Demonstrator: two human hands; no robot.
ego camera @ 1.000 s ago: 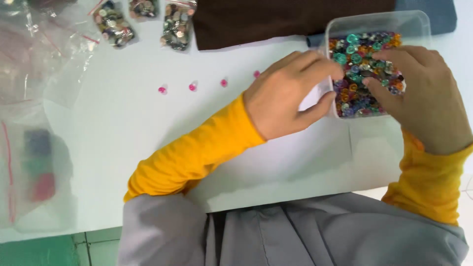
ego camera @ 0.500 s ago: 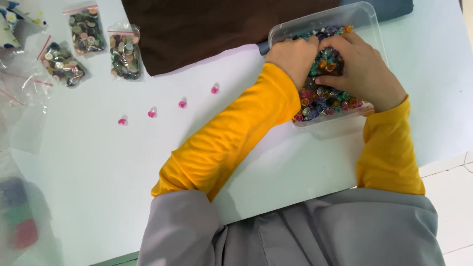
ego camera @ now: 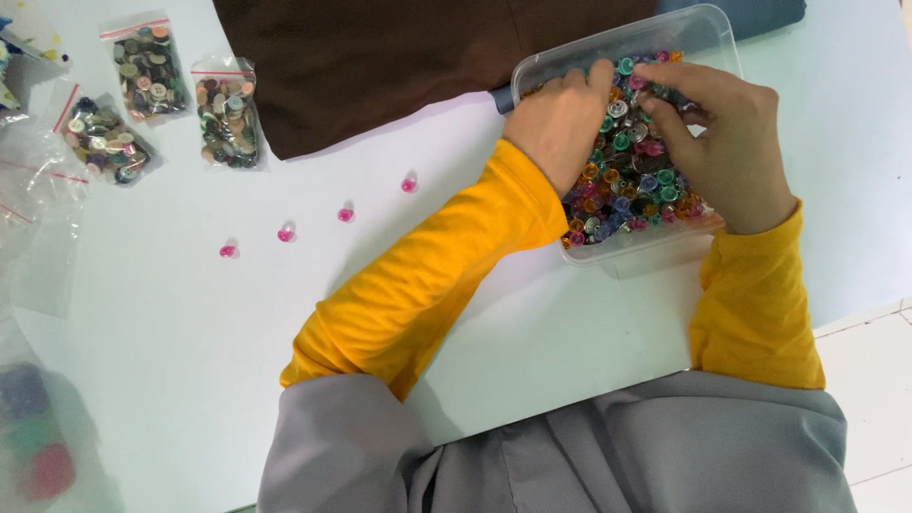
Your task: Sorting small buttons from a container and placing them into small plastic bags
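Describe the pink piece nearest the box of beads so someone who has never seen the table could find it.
Start at the brown cloth at the table's top edge. Below its lower edge, four small pink pieces run in a slanted row. It is the rightmost, highest one, closest to the left hand's yellow sleeve.

I see a clear plastic tub (ego camera: 708,33) holding buttons (ego camera: 632,180) in teal, pink, orange, purple and silver. Left of the tub, four pink buttons (ego camera: 346,215) dot the white counter (ego camera: 190,361). A dark brown cloth (ego camera: 399,66) lies behind them. My sleeves (ego camera: 437,275) are mustard yellow over grey.
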